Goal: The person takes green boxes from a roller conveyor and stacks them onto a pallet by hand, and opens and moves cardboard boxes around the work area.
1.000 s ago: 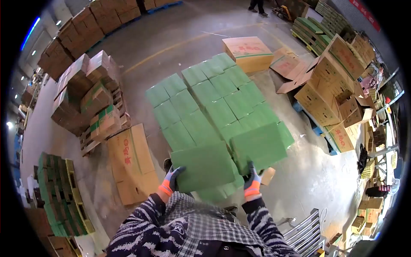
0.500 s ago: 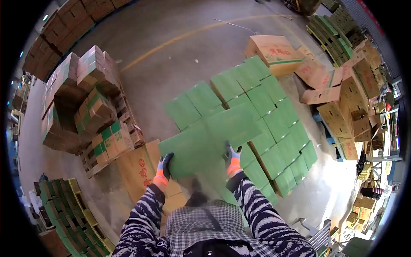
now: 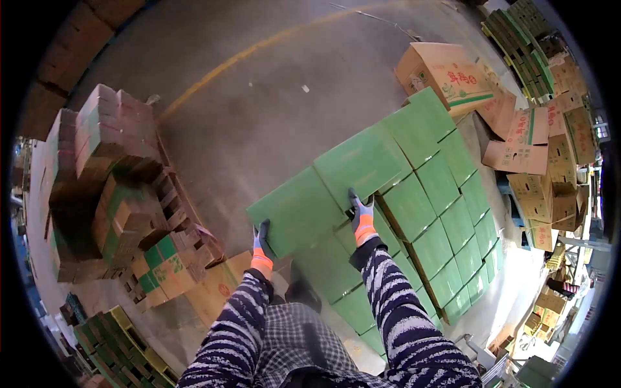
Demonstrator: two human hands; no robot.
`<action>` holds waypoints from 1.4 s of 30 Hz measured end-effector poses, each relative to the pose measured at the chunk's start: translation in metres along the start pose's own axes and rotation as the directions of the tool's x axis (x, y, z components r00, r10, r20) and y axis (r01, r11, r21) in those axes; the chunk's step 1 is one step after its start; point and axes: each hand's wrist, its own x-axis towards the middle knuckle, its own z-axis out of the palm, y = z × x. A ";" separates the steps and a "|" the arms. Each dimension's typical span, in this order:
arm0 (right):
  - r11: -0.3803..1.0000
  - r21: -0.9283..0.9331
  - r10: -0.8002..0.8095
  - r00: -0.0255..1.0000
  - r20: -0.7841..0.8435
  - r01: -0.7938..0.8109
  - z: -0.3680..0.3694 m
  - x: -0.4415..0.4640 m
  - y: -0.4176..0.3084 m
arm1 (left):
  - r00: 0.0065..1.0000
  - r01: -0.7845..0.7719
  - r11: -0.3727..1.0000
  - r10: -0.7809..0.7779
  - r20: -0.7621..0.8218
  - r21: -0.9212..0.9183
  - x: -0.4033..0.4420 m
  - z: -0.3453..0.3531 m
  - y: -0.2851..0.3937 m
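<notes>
Two flat green pieces lie side by side over the left part of the green stack (image 3: 430,249). My left hand (image 3: 262,249), in a grey and orange glove, grips the near left edge of the left green piece (image 3: 297,210). At the near edge of the right green piece (image 3: 362,161), by the seam between the two, is my right hand (image 3: 361,218), its thumb and fingers closed on that edge. The undersides of both pieces and some fingertips are hidden.
Strapped cartons (image 3: 107,139) stand on a wooden pallet at left. A printed carton (image 3: 453,76) sits beyond the stack, with opened cartons (image 3: 527,139) to its right. Flattened cardboard (image 3: 223,288) lies near my left arm. Green bundles (image 3: 113,343) are at lower left.
Both hands have carried the green pieces toward the far left of the stack. The pieces overlapped before and now lie edge to edge. The view has turned, and the stack appears further right.
</notes>
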 end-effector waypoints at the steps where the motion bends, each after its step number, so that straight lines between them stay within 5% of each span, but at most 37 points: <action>1: 1.000 -0.012 0.020 1.000 -0.001 -0.020 0.003 0.013 0.004 | 0.999 0.028 0.999 -0.028 0.020 0.015 0.011 0.006 -0.001; 4: 0.989 -0.137 0.047 0.998 -0.034 -0.051 -0.003 0.027 0.020 | 0.911 0.405 0.894 -0.412 0.003 -0.191 0.025 0.003 0.005; 5: 0.981 -0.188 0.042 0.998 -0.047 -0.050 -0.002 0.027 0.020 | 0.929 0.365 0.917 -0.371 -0.006 -0.163 0.041 -0.024 -0.015; 7: 0.945 -0.326 -0.023 0.997 -0.069 -0.001 -0.005 0.041 0.026 | 0.983 0.097 0.945 -0.140 0.120 0.311 0.041 -0.072 -0.033; 10: 0.895 -0.446 -0.125 0.966 -0.227 0.011 -0.004 0.036 0.030 | 0.696 0.665 0.612 -0.716 -0.059 0.428 0.039 0.009 0.064; 11: 0.876 -0.483 -0.174 0.937 -0.303 0.007 0.004 0.030 0.025 | 0.649 0.229 0.298 -0.756 0.083 0.927 0.067 -0.016 0.061; 12: 0.835 -0.549 -0.253 0.876 -0.411 -0.016 0.013 0.018 0.029 | 0.535 -0.389 -0.098 -0.833 0.138 0.916 0.103 -0.042 0.069; 14: 0.708 -0.669 -0.279 0.780 -0.559 -0.226 0.039 -0.004 0.009 | 0.289 -0.268 -0.188 -0.951 -0.107 0.945 0.148 -0.018 0.137; 16: 0.714 -0.664 -0.332 0.728 -0.600 -0.222 0.066 -0.034 -0.007 | 0.173 -0.524 0.092 -0.962 0.211 0.847 0.187 0.008 0.230; 17: 0.698 -0.671 -0.359 0.687 -0.631 -0.251 0.078 -0.041 -0.011 | 0.371 -0.600 -0.344 -0.920 -0.130 0.722 0.173 0.099 0.295; 19: 0.756 -0.624 -0.385 0.638 -0.667 -0.196 0.096 -0.050 -0.019 | 0.218 -0.876 -0.020 -0.908 0.358 0.482 0.217 0.124 0.382; 20: 0.758 -0.624 -0.411 0.604 -0.683 -0.189 0.098 -0.038 -0.017 | 0.675 -0.327 -0.527 -0.711 -0.197 0.784 0.262 0.115 0.378; 21: 0.791 -0.578 -0.376 0.587 -0.717 -0.199 0.114 -0.037 -0.043 | 0.653 0.078 -0.588 -0.580 -0.487 0.805 0.300 0.138 0.390; 22: 0.786 -0.600 -0.426 0.574 -0.699 -0.147 0.118 -0.019 -0.064 | 0.630 0.300 -0.555 -0.496 -0.598 0.776 0.338 0.161 0.397; 25: 0.745 -0.666 -0.565 0.509 -0.649 -0.023 0.113 0.033 -0.110 | 0.886 -0.101 -0.396 -0.454 -0.099 0.913 0.421 0.268 0.399; 26: 0.716 -0.698 -0.621 0.472 -0.626 0.017 0.106 0.057 -0.136 | 0.902 -0.250 -0.342 -0.423 0.089 0.906 0.447 0.311 0.391; 28: 0.770 -0.637 -0.567 0.484 -0.666 0.025 0.091 0.101 -0.195 | 0.842 -0.269 0.069 -0.467 0.269 0.961 0.502 0.398 0.355; 30: 0.811 -0.582 -0.523 0.513 -0.681 0.055 0.071 0.162 -0.255 | 0.810 -0.255 0.204 -0.489 0.324 0.945 0.475 0.533 0.320; 33: 0.795 -0.607 -0.488 0.579 -0.654 -0.016 0.021 0.282 -0.332 | 0.790 -0.391 0.064 -0.488 0.371 0.918 0.509 0.688 0.238; 38: 0.842 -0.504 -0.249 0.691 -0.678 -0.191 -0.022 0.441 -0.412 | 0.763 -0.175 0.227 -0.583 0.278 0.958 0.580 0.872 0.100; 42: 0.899 -0.363 -0.098 0.693 -0.714 -0.247 -0.049 0.520 -0.486 | 0.762 -0.386 -0.023 -0.571 0.305 0.922 0.630 0.973 -0.001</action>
